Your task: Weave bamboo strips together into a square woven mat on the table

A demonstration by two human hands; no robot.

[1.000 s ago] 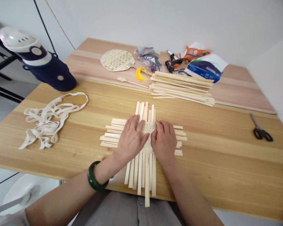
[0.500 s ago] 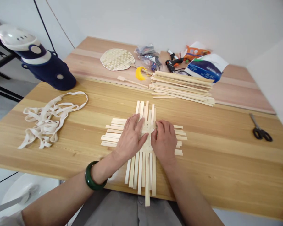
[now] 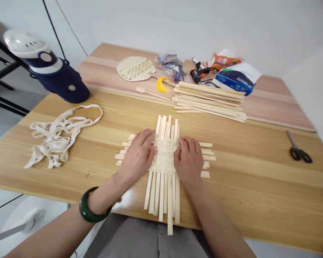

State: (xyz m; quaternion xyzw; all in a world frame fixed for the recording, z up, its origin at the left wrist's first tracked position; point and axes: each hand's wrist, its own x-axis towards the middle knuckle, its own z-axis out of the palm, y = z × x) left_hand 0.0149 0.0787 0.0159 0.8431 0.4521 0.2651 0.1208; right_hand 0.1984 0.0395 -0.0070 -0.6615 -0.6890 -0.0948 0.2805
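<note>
A woven mat of pale flat bamboo strips [image 3: 163,157] lies on the table in front of me, tightly crossed in the middle, with loose strip ends sticking out on all sides. My left hand [image 3: 137,154] rests over its left edge, fingers stretched and thumb along the weave; a dark green bangle circles that wrist. On the opposite edge, my right hand [image 3: 188,157] lies over the strips with fingers bent and thumb apart from them. Both palms cover part of the sideways strips, and the right fingertips are partly hidden.
Behind the mat lies a stack of bamboo strips [image 3: 210,100]. A round woven fan [image 3: 136,68], a yellow piece [image 3: 161,85], a glue gun [image 3: 197,74] and packets stand farther back. Cloth tape [image 3: 61,136] and a blue bottle [image 3: 61,82] are left, scissors [image 3: 297,150] right.
My left hand has slid left and off the middle of the weave, uncovering more of it. My right hand stays at the right edge. The view has shifted slightly.
</note>
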